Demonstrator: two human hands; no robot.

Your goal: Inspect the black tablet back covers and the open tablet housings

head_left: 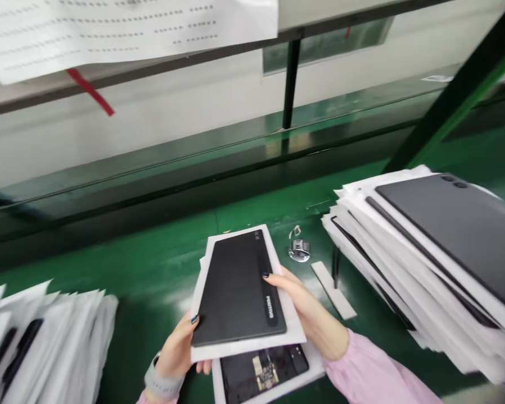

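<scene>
Two hands, the left hand (174,353) and the right hand (307,308), are observed half-closed, thumbs on a dark grey tablet (235,289) and fingers beneath its white backing sheet (295,331), correctly supported along the long sides above the near edge of the green tabletop (151,264).

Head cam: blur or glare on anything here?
Head view: the held tablet looks reasonably sharp; the stack of white-trayed tablets at right softens toward the frame edge; pale glare lies on the green bench.
</scene>
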